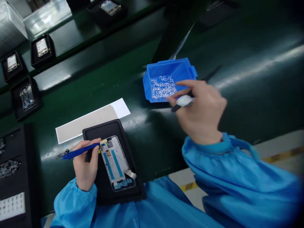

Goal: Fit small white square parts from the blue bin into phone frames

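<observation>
My left hand (pixel 85 164) is closed around a blue pen-like tool (pixel 80 151), whose pale tip rests on the top corner of a phone frame (pixel 116 163). The frame lies in a black tray (pixel 111 190) near the table's front edge. My right hand (pixel 200 110) is closed on a black tool with a white wrap (pixel 182 102), its tip at the front edge of a small blue bin (pixel 167 68) holding several small white parts (pixel 162 88). Both sleeves are blue.
A white and grey sheet (pixel 92 119) lies behind the tray. Several black trays with phone frames (pixel 26 96) line a belt at the far left. Black trays of small parts (pixel 11 186) sit at the left edge. The table surface (pixel 249 57) is dark green.
</observation>
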A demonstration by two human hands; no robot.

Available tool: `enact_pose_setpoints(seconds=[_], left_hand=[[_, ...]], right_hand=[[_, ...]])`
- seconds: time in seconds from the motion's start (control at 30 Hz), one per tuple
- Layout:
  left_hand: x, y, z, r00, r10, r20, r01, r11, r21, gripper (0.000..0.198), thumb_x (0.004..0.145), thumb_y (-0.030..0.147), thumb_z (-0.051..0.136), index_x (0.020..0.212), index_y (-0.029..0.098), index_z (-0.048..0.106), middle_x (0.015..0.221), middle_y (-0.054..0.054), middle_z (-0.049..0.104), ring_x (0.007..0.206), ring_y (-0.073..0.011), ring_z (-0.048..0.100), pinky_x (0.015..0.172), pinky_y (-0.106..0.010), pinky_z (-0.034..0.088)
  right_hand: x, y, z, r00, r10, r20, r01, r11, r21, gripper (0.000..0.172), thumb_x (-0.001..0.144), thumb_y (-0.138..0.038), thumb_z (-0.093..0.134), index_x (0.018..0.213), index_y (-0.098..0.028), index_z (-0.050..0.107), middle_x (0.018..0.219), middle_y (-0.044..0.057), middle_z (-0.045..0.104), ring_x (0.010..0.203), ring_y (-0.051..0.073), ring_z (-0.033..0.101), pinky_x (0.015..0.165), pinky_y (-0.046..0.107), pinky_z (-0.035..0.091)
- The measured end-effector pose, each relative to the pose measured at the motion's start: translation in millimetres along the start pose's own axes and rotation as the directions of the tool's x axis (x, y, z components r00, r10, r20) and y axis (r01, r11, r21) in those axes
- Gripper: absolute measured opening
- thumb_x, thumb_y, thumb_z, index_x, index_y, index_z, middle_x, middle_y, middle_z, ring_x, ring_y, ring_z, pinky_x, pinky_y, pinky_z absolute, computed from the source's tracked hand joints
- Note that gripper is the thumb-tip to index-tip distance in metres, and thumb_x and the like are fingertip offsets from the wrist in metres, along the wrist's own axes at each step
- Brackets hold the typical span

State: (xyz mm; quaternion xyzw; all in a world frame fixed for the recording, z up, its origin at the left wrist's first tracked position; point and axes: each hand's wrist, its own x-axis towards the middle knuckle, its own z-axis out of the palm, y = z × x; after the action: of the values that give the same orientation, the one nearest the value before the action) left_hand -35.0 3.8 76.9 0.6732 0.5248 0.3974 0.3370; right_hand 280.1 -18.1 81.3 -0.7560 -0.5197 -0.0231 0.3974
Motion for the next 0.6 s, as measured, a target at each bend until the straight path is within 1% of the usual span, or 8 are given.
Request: enact_pose_setpoints(seconds=[0.07, 0.13, 0.2, 0.27, 0.3, 0.4, 0.5, 0.6], left_hand=[[4, 1, 1.8, 0.999, 0.028, 0.042, -0.030, 0.999, 0.042, 0.026, 0.086, 0.019, 0.069, 0.106, 0.022, 0.052, 0.104, -0.007, 0.074, 0.103, -0.0229, 0.070, 0.091, -0.038, 0.053], [7, 2, 2.6, 0.995, 0.045, 0.091, -0.051, 0.996, 0.067, 0.026, 0.086, 0.018, 0.068, 0.105, 0.022, 0.052, 0.104, -0.008, 0.073, 0.103, -0.0238, 0.070, 0.091, -0.040, 0.053], [10, 3, 2.7, 0.989, 0.052, 0.136, -0.065, 0.993, 0.097, 0.026, 0.087, 0.018, 0.068, 0.107, 0.022, 0.052, 0.106, -0.008, 0.072, 0.104, -0.0245, 0.070, 0.093, -0.042, 0.053], [12, 5, 2.8, 0.984, 0.056, 0.168, -0.078, 0.989, 0.126, 0.026, 0.087, 0.017, 0.067, 0.107, 0.022, 0.052, 0.106, -0.008, 0.072, 0.105, -0.0249, 0.069, 0.094, -0.044, 0.053], [13, 6, 3.0, 0.982, 0.061, 0.179, -0.087, 0.986, 0.141, 0.026, 0.087, 0.017, 0.068, 0.108, 0.022, 0.052, 0.106, -0.008, 0.072, 0.105, -0.0250, 0.069, 0.094, -0.044, 0.053], [14, 9, 4.4, 0.977, 0.064, 0.201, -0.102, 0.978, 0.182, 0.025, 0.087, 0.017, 0.067, 0.107, 0.022, 0.053, 0.105, -0.008, 0.072, 0.104, -0.0247, 0.069, 0.094, -0.044, 0.053], [15, 12, 6.0, 0.974, 0.074, 0.214, -0.120, 0.970, 0.211, 0.025, 0.087, 0.017, 0.067, 0.108, 0.022, 0.053, 0.105, -0.008, 0.072, 0.104, -0.0244, 0.070, 0.093, -0.044, 0.054], [17, 14, 6.6, 0.965, 0.117, 0.235, -0.175, 0.955, 0.241, 0.026, 0.086, 0.016, 0.068, 0.108, 0.021, 0.054, 0.104, -0.008, 0.073, 0.102, -0.0235, 0.070, 0.090, -0.042, 0.056]], right_hand=[[-16, -23, 19, 0.997, -0.079, 0.027, 0.074, 0.985, 0.157, 0.016, 0.093, -0.025, 0.068, 0.108, -0.026, 0.063, 0.077, 0.004, 0.064, 0.079, 0.030, 0.060, 0.078, 0.045, 0.047], [-31, -43, 40, 0.970, -0.183, 0.158, 0.125, 0.939, 0.319, 0.015, 0.094, -0.020, 0.065, 0.108, -0.025, 0.062, 0.079, 0.003, 0.066, 0.075, 0.026, 0.060, 0.072, 0.040, 0.048], [-43, -55, 58, 0.918, -0.274, 0.287, 0.115, 0.876, 0.468, 0.027, 0.091, -0.008, 0.061, 0.113, -0.024, 0.060, 0.088, 0.002, 0.069, 0.079, 0.024, 0.061, 0.069, 0.036, 0.050], [-52, -60, 69, 0.871, -0.321, 0.373, 0.062, 0.824, 0.564, 0.041, 0.085, 0.002, 0.057, 0.118, -0.023, 0.057, 0.094, 0.002, 0.070, 0.084, 0.023, 0.061, 0.068, 0.034, 0.050], [-55, -60, 73, 0.856, -0.327, 0.401, 0.032, 0.807, 0.589, 0.046, 0.083, 0.005, 0.055, 0.120, -0.023, 0.057, 0.096, 0.002, 0.070, 0.085, 0.023, 0.061, 0.068, 0.034, 0.050], [-59, -57, 76, 0.847, -0.301, 0.438, -0.033, 0.793, 0.608, 0.052, 0.079, 0.009, 0.054, 0.121, -0.022, 0.056, 0.097, 0.002, 0.070, 0.086, 0.023, 0.059, 0.069, 0.033, 0.050], [-59, -56, 74, 0.844, -0.274, 0.461, -0.080, 0.785, 0.614, 0.051, 0.079, 0.010, 0.055, 0.119, -0.020, 0.057, 0.096, 0.002, 0.070, 0.084, 0.022, 0.058, 0.068, 0.032, 0.049], [-56, -57, 72, 0.835, -0.257, 0.487, -0.113, 0.786, 0.608, 0.048, 0.079, 0.010, 0.057, 0.118, -0.018, 0.057, 0.096, 0.003, 0.070, 0.085, 0.022, 0.057, 0.068, 0.031, 0.048]])
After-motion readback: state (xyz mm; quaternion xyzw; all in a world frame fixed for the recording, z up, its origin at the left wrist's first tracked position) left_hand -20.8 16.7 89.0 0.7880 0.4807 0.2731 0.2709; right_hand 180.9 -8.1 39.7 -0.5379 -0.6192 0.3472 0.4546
